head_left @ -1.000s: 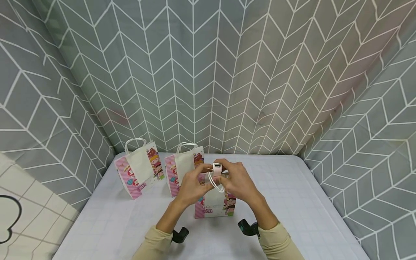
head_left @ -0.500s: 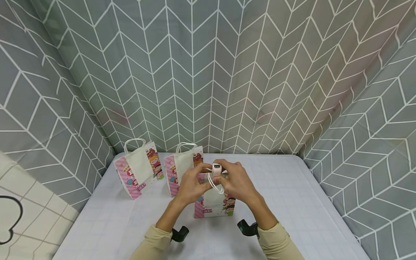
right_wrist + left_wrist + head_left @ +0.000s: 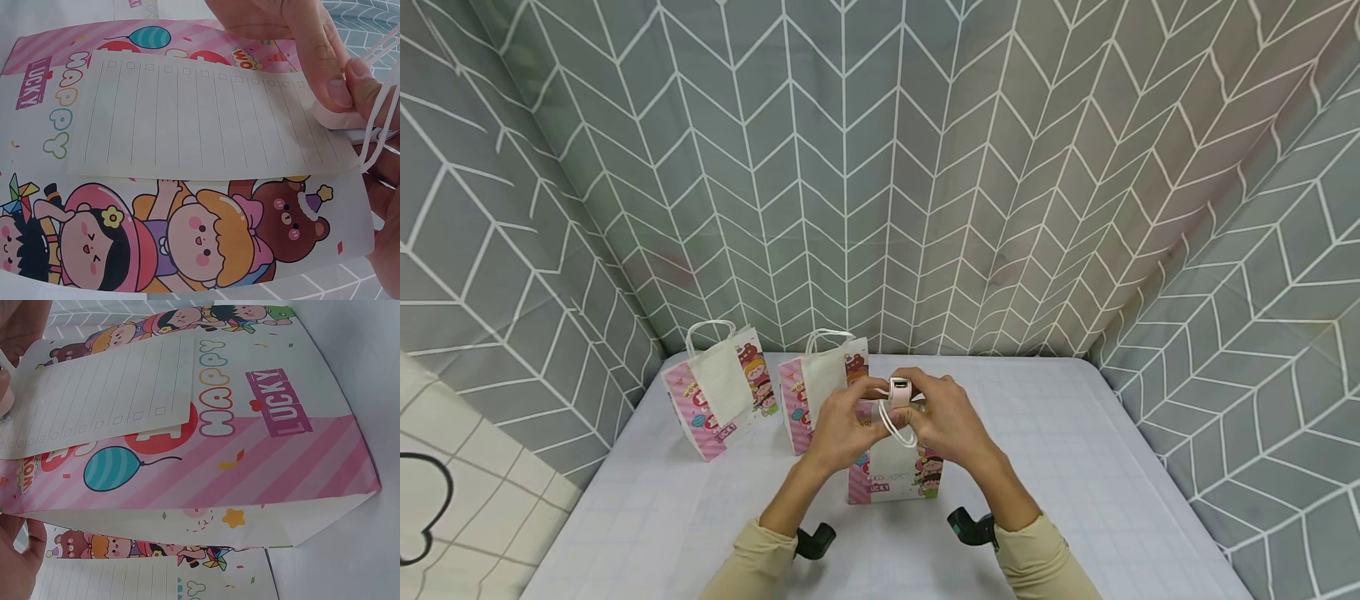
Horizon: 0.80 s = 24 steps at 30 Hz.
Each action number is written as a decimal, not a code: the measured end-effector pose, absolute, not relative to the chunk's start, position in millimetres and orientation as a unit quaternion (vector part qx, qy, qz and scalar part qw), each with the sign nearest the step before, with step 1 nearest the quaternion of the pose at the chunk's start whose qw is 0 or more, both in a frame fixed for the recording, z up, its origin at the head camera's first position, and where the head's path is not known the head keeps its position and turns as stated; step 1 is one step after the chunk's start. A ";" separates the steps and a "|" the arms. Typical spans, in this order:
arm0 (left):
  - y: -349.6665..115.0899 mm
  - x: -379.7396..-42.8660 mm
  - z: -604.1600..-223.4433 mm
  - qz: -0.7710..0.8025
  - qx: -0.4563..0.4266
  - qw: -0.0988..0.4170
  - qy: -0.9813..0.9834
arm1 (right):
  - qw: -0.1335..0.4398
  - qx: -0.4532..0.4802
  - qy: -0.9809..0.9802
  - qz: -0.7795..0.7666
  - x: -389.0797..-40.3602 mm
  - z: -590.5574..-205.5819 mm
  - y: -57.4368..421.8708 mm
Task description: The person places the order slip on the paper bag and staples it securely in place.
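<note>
A small pale pink stapler [image 3: 899,400] sits at the top edge of a party gift bag [image 3: 906,483], which stands in front of me. My right hand [image 3: 951,421] grips the stapler with thumb and forefinger. My left hand [image 3: 842,429] pinches the bag's top edge from the other side, its thumb against the stapler in the right wrist view. A lined paper slip with checkboxes [image 3: 206,119] lies flat on the bag's front, its upper end under the stapler [image 3: 331,119]. The bag's white cord handle [image 3: 897,429] hangs over the front. The stapler's jaw is hidden.
Two similar bags stand behind to the left, one at the far left [image 3: 726,387] and one nearer the middle [image 3: 826,387], both bearing pale slips. The white-covered table [image 3: 1075,467] ends at a grey patterned curtain [image 3: 880,183].
</note>
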State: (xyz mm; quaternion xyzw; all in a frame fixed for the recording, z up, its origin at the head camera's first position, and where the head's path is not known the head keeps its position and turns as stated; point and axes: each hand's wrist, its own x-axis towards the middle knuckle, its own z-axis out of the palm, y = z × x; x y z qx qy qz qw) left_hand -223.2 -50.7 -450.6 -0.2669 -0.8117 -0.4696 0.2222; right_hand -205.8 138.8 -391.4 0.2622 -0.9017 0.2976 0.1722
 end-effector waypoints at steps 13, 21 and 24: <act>-49.3 -223.1 -450.7 -0.474 -0.275 0.232 -0.804 | 0.181 0.255 -0.901 0.300 -202.6 -393.5 139.0; -49.3 -222.5 -450.7 -0.475 -0.269 0.229 -0.806 | 0.184 0.259 -0.897 0.307 -202.4 -394.6 139.1; -49.4 -222.5 -451.1 -0.475 -0.265 0.230 -0.807 | 0.187 0.259 -0.897 0.304 -202.9 -395.5 138.9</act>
